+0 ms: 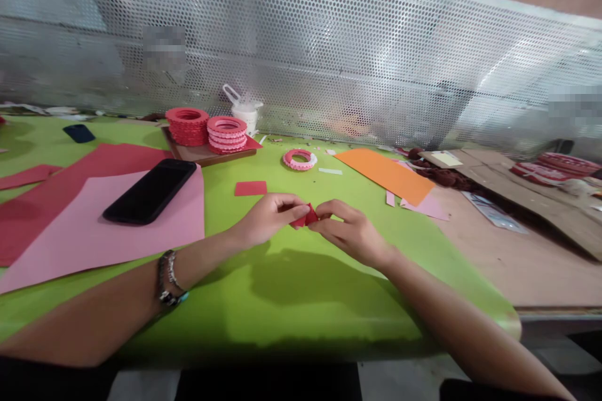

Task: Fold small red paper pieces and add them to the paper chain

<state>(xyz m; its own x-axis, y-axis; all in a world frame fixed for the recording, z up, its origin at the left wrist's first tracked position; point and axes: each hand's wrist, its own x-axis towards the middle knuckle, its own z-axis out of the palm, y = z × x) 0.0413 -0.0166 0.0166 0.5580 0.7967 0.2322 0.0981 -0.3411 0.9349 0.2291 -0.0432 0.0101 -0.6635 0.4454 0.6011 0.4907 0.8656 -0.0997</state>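
Note:
Between both hands is a small folded piece of red paper (310,215), held above the green table (301,301). My left hand (268,218) pinches its left side between thumb and fingers. On its right edge, the fingertips of my right hand (348,229) are closed. The fingers partly cover the paper, so its exact fold is hard to see. Just beyond my left hand lies a flat red paper rectangle (251,188). Farther back sits a pink and white ring (300,160) with a ruffled edge, beside a pale paper strip (330,171).
Left, a black phone (150,193) lies on pink paper (188,225) over red sheets (126,160). Stacked red rings (188,128) and pink rings (227,135) stand on a brown tray (211,158) near a white cup (245,118). Right are an orange sheet (385,173) and cardboard (527,200).

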